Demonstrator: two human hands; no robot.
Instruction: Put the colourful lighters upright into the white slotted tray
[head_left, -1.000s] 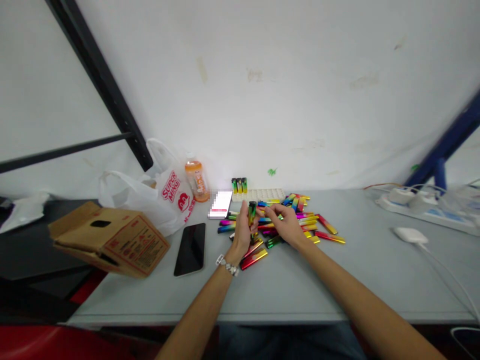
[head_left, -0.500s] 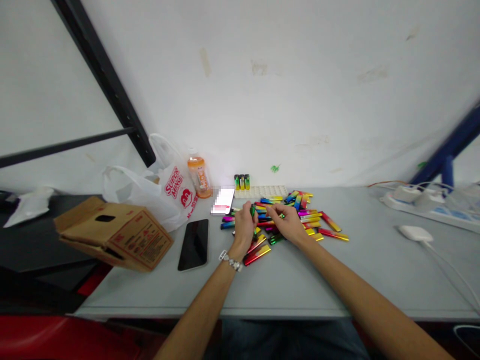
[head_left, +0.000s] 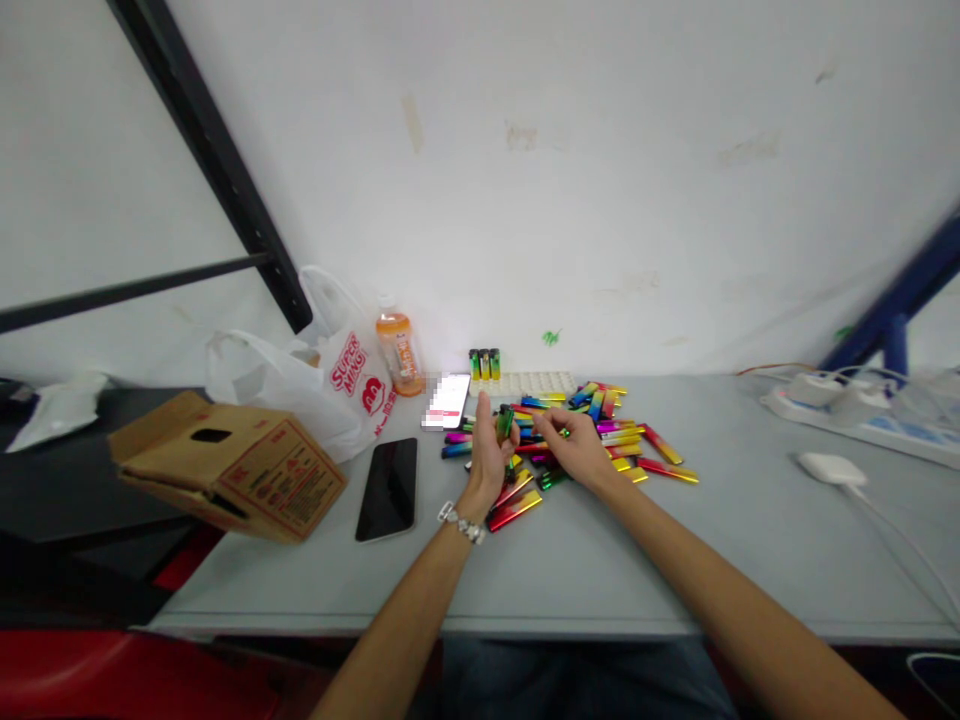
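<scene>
Holds a green lighter roughly upright in the left hand, with fingers curled about it and thumb raised, above the left of a pile of shiny lighters. Poises the right hand close beside, over the pile, with thumb and forefinger narrowed; cannot tell of anything pinched between. Behind, at the left end of a white tray, has three upright lighters.
</scene>
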